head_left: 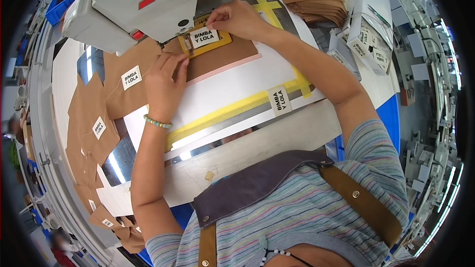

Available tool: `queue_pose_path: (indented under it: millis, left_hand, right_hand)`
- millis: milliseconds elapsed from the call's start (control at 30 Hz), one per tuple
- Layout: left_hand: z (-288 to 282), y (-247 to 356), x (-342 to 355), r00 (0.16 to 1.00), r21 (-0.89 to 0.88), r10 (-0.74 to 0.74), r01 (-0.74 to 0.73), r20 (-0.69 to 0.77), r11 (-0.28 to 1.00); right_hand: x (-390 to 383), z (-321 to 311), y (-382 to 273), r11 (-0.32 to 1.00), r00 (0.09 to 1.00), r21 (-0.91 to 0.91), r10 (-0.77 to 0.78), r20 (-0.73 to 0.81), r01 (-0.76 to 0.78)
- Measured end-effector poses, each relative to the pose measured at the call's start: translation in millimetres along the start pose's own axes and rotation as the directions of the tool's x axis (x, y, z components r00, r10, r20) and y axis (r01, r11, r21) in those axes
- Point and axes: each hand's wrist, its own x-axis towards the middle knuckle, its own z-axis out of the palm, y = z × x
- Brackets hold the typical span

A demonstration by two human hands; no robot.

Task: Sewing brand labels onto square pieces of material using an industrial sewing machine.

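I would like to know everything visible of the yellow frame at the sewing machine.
The yellow frame is flat and roughly rectangular, perhaps plastic or painted metal. It lies aslant over a brown sheet, beside the sewing machine. A white label sits within its outline. The left hand is at its lower-left corner, the right hand at its upper edge; exact contact is unclear.

"Where does the head view look from?"

"The person's head, facing steeply down over the striped shirt (297, 198) and the table's near edge (277, 141) to the left hand (167, 75) and right hand (240, 20)."

"How near?"

"Close, yet wide: past the table's left and right edges."
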Motion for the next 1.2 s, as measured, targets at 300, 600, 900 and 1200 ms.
queue_pose_path:
  millis: [300,600,900,1200]
  left_hand:
    - [4,5,4,0.978,0.017,0.195,-0.197,0.076,0.980]
    - [12,0,3,0.953,0.110,0.184,-0.215,0.239,0.970]
    - [12,-2,3,0.952,0.103,0.184,-0.215,0.246,0.971]
    - [12,-1,2,0.946,0.143,0.149,-0.196,0.286,0.970]
  right_hand:
    - [4,8,3,0.978,0.982,-0.097,-0.190,-0.018,0.187]
    - [22,-4,5,0.950,0.967,-0.200,-0.216,0.138,0.241]
    - [0,10,-10,0.898,0.963,-0.353,-0.267,0.035,0.262]
    - [-2,-4,3,0.889,0.948,-0.332,-0.311,0.067,0.315]
